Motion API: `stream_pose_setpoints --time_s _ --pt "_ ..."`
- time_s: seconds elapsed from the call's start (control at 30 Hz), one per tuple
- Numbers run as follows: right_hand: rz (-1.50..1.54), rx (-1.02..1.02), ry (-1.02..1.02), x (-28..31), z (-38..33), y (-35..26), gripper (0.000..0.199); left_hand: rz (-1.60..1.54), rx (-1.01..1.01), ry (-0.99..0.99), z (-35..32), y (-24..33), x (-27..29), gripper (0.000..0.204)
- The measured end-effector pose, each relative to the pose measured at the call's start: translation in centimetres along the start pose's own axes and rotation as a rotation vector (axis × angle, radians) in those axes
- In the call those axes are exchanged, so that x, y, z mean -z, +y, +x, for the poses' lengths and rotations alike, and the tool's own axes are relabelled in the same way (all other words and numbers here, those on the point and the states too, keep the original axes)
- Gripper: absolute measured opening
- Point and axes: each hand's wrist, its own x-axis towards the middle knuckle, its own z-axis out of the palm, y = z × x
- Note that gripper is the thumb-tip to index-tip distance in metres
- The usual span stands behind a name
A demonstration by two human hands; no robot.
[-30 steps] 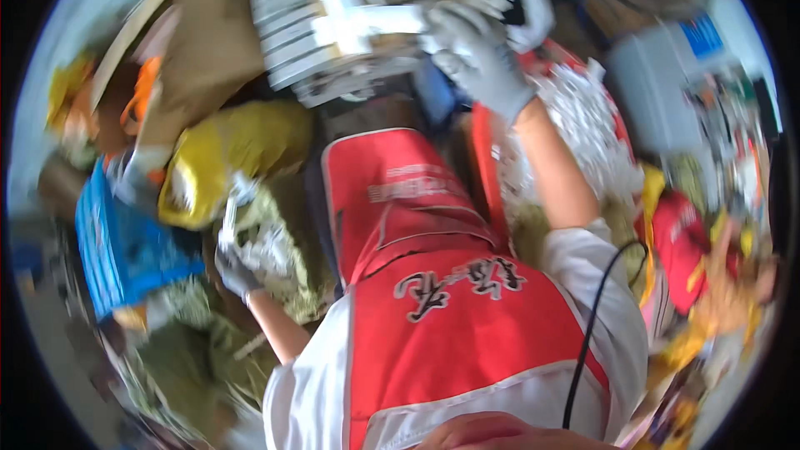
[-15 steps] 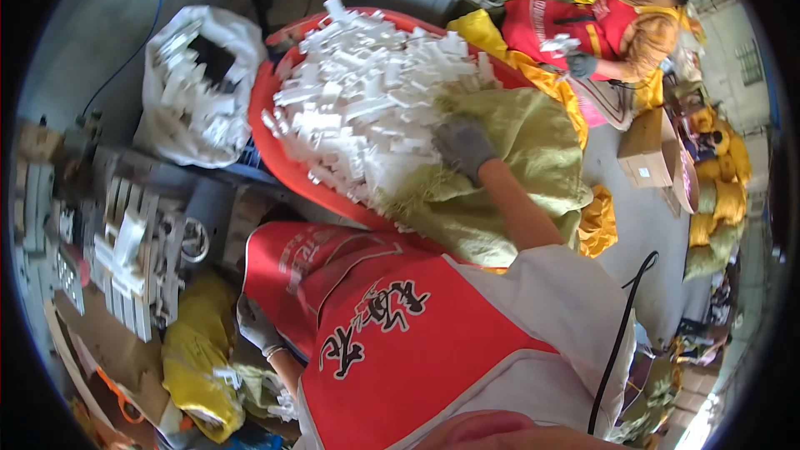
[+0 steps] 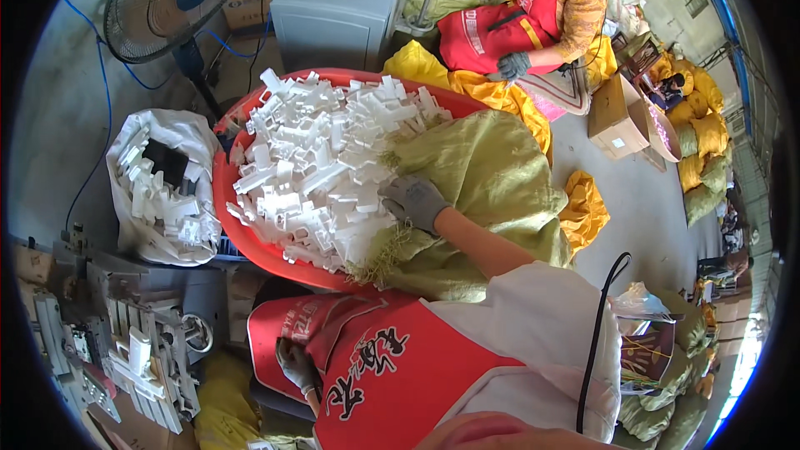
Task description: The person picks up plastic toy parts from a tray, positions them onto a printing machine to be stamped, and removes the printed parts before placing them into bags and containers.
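Workshop floor: red tub, white plastic parts, green woven sack

Parts: heaped in the tub; probably light, stiff, slick; best pinched by their edges. Sack: draped across the tub; presumably limp, best gathered at its frayed edge. Right hand: where sack meets parts, fingers slightly bent, hold unclear. Left hand: at the red apron, fingers curled, contents not discernible.

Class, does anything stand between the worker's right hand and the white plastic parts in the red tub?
Nothing visible does: the gloved right hand is at the edge of the exposed white plastic parts. The green sack covers the red tub on the picture's right, but not that hand.
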Motion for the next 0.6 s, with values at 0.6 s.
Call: stream_pose_setpoints --time_s 0.6 --pt "-0.010 0.456 0.002 -1.0 6.1 -7.9 0.050 -0.321 0.346 -0.126 -0.4 -6.2 0.2 0.033"
